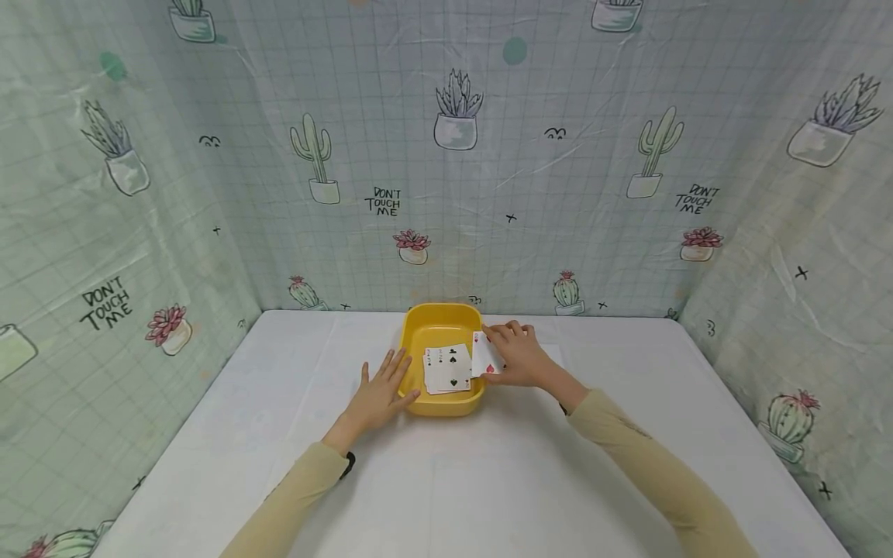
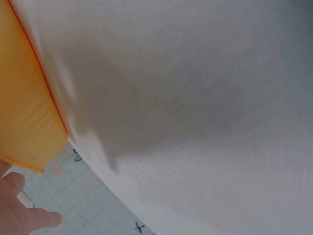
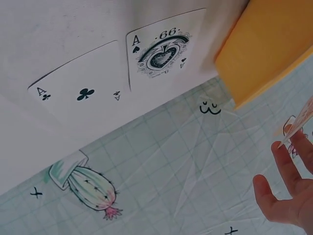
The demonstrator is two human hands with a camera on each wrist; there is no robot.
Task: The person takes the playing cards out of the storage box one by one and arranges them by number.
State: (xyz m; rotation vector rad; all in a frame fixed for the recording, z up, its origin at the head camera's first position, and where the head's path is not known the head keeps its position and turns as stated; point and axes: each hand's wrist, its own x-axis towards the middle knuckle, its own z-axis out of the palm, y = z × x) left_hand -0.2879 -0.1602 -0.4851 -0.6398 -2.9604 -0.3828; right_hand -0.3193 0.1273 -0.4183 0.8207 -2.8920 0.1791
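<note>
My left hand lies with spread, straight fingers against the left rim of a yellow plastic tub. Inside the tub, black-suited playing cards overlap face up. Over the right rim, my right hand pinches a playing card with red hearts; the right wrist view catches this card nearly edge-on between the fingers. On the table to the right of the tub lie an ace of clubs and an ace of spades, mostly hidden behind the right hand in the head view.
A white table carries the tub near its back edge. Cloth printed with cacti and a grid hangs behind the table and on both sides.
</note>
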